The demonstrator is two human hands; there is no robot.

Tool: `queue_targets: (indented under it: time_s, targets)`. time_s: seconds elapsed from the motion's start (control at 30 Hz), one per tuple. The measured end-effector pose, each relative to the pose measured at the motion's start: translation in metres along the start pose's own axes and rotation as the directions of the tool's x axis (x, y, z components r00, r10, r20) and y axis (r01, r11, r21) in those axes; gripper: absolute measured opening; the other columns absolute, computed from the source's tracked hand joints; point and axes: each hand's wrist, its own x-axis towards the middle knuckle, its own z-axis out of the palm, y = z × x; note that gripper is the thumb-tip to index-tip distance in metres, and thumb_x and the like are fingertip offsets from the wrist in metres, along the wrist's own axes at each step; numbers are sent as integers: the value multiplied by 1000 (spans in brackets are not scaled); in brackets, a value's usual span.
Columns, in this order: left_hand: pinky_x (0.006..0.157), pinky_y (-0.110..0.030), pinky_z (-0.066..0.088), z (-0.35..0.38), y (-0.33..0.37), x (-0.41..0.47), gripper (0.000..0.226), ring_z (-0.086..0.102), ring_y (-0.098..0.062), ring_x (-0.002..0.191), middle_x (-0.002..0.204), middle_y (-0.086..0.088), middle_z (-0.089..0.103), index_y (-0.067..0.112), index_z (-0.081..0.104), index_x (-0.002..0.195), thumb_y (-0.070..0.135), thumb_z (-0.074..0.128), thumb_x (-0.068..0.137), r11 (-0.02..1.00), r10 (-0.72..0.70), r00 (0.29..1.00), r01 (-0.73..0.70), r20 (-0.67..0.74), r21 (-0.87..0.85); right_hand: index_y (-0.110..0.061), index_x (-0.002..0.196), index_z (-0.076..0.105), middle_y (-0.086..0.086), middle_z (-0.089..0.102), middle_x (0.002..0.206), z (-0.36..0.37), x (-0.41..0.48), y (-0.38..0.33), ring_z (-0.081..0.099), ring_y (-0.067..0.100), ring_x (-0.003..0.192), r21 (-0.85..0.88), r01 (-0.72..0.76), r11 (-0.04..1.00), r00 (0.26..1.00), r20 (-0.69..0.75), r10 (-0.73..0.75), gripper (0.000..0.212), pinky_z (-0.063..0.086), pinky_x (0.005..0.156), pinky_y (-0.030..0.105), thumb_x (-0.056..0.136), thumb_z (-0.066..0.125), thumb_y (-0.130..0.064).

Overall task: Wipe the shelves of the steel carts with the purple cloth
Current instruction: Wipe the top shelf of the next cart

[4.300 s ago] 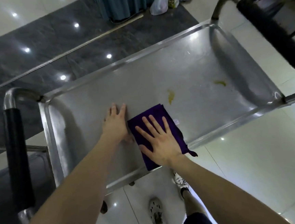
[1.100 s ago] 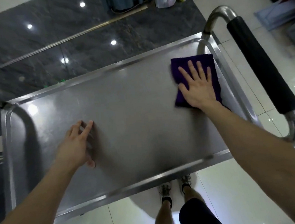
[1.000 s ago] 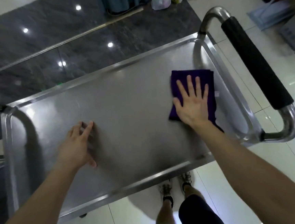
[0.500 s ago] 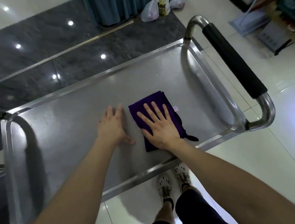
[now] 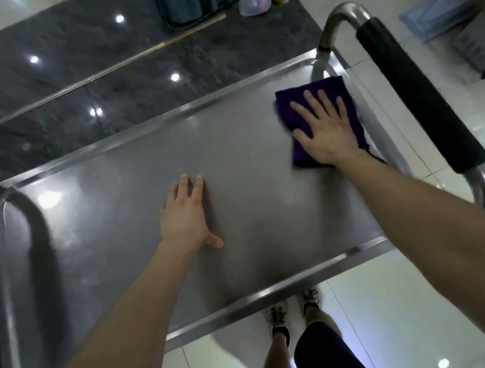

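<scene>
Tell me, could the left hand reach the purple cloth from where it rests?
Probably yes. The left hand lies flat on the cart shelf, with only bare steel between it and the purple cloth, though the right hand covers most of it.

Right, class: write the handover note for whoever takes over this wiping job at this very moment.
Right hand flat on the purple cloth, pressing it at the far right end of the cart shelf, beside the black handle.
Left hand flat on bare steel mid-shelf, holding nothing.
Done: no stains show on this shelf.
Left: finish this pass; any other shelves are out of view.
</scene>
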Motion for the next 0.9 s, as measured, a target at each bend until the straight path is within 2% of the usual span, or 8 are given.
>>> queue_targets:
  time_s: [0.13, 0.2, 0.3, 0.4, 0.53, 0.7, 0.8, 0.9]
  targets:
    - [127, -54, 36, -2, 2, 1, 172, 12, -31, 167, 182, -5, 1, 30, 3, 174, 62, 106, 40, 1000, -5, 999, 5, -33, 15, -40, 173, 7, 3, -3, 182, -4, 65, -42, -11, 34, 167, 29, -198, 980, 980, -31, 199, 79, -11, 130, 64, 99, 18, -67]
    - [127, -54, 36, -3, 2, 0, 172, 13, -31, 167, 182, -5, 2, 30, 3, 175, 62, 106, 40, 1000, -8, 999, 9, -34, 20, -37, 173, 4, 6, -5, 182, 2, 74, -84, -11, 38, 166, 11, -176, 984, 984, -40, 176, 80, -12, 128, 67, 99, 17, -66]
    - [128, -54, 35, -5, 2, 0, 171, 12, -31, 167, 182, -4, 0, 30, 1, 175, 61, 106, 43, 1000, -5, 1000, 6, -15, 18, -38, 173, 9, 4, -3, 182, 14, 56, -144, -9, 37, 167, -30, 127, 991, 992, 5, -127, 79, -9, 129, 67, 100, 23, -63]
    - [130, -55, 29, -4, 3, 0, 171, 5, -32, 168, 183, -3, -6, 29, -4, 175, 59, 106, 47, 1000, -8, 1000, 8, 17, 17, -43, 172, 7, -1, -6, 182, 26, 32, -172, -14, 31, 167, -57, 465, 883, 883, 94, -459, 75, -10, 129, 64, 102, 24, -65]
    - [129, -55, 29, -5, 1, 1, 172, 3, -31, 169, 183, -1, -7, 32, -5, 174, 62, 105, 46, 1000, -6, 1000, 5, 24, 2, -46, 171, 8, -8, -7, 181, 14, 44, -147, -15, 21, 167, -29, 566, 824, 818, 139, -558, 70, -11, 133, 54, 106, 28, -62]
    - [124, -53, 38, -6, -2, -2, 173, 13, -27, 167, 182, 0, 3, 34, 4, 175, 69, 103, 37, 1000, 3, 1000, -3, -24, 16, -47, 171, 14, -8, 0, 182, -8, 43, -31, -8, 19, 168, 7, 199, 980, 980, 27, -199, 70, -8, 133, 52, 103, 29, -61]
    - [122, -56, 41, -7, -1, -4, 172, 14, -27, 166, 182, 2, 5, 37, 6, 174, 70, 103, 36, 1000, 11, 999, -11, -34, 19, -43, 172, 11, -5, -2, 182, -8, -2, 24, -10, 20, 167, -5, 23, 1000, 1000, 2, -23, 71, -9, 133, 53, 105, 23, -62]
    - [124, -57, 40, -10, 0, -6, 172, 15, -29, 166, 183, 0, 5, 36, 8, 174, 69, 104, 36, 1000, 16, 1000, -15, -25, 17, -35, 173, 12, 3, 1, 182, 14, -73, 10, -5, 28, 168, -10, -62, 998, 996, -69, 61, 71, -2, 133, 59, 109, 29, -59]
